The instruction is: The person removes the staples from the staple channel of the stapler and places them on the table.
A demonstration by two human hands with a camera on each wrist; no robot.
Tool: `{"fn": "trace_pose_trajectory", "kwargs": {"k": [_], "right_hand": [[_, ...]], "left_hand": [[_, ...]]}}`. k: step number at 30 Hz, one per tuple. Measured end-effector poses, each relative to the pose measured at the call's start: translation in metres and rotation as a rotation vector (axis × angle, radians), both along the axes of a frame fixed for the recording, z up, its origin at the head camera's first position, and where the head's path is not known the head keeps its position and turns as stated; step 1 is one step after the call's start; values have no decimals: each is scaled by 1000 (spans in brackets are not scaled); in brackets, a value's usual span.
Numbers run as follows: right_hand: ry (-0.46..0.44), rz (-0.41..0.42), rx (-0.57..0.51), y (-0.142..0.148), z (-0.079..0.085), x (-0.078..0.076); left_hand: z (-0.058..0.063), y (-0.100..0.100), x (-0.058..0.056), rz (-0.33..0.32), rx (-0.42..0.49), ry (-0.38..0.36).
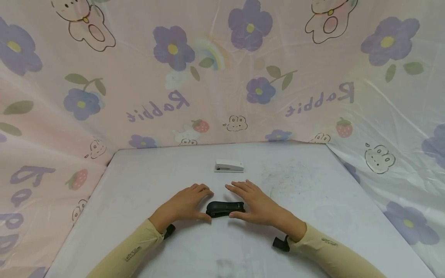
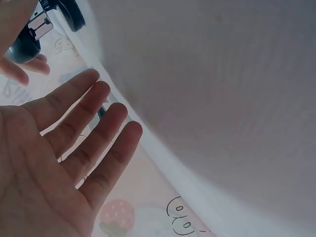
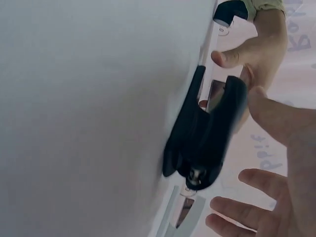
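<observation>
A black stapler [image 1: 224,207] lies on the white tabletop between the two hands. To its left the left hand [image 1: 185,202] has its fingers spread, with the thumb near the stapler's rounded end. The right hand [image 1: 255,206] stands around the other end, fingers extended and thumb in front. In the right wrist view, the right thumb [image 3: 276,113] appears close to the black stapler [image 3: 202,133]; whether it touches cannot be told. The left palm [image 2: 24,163] holds nothing in the left wrist view. Farther back sits a white stapler [image 1: 229,166], away from both hands.
The white table [image 1: 153,166] carries faint smudges at its right side. A patterned cloth [image 1: 215,88] with flowers and rabbits hangs behind it and along both sides. Each wrist wears a black device, the right one [image 1: 281,244] close to the tabletop.
</observation>
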State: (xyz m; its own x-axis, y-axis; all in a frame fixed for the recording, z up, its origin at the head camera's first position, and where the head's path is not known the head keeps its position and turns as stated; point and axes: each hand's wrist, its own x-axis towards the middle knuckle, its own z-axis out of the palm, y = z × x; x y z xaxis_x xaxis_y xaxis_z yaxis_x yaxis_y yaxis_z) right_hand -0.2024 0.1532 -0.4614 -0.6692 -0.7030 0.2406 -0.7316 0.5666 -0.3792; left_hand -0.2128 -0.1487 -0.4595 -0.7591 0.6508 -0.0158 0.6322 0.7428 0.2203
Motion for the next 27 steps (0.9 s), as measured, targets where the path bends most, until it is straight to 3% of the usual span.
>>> {"fn": "trace_pose_trajectory", "kwargs": {"k": [7, 19, 27], "right_hand": [[-132, -6, -2, -11, -3, 4], [-178, 75, -92, -29, -10, -2], [-242, 71, -118, -37, -10, -4]], "left_hand": [[-4, 1, -3, 6, 11, -25], [-1, 5, -7, -20, 22, -55], [-1, 7, -9, -49, 23, -59]]}}
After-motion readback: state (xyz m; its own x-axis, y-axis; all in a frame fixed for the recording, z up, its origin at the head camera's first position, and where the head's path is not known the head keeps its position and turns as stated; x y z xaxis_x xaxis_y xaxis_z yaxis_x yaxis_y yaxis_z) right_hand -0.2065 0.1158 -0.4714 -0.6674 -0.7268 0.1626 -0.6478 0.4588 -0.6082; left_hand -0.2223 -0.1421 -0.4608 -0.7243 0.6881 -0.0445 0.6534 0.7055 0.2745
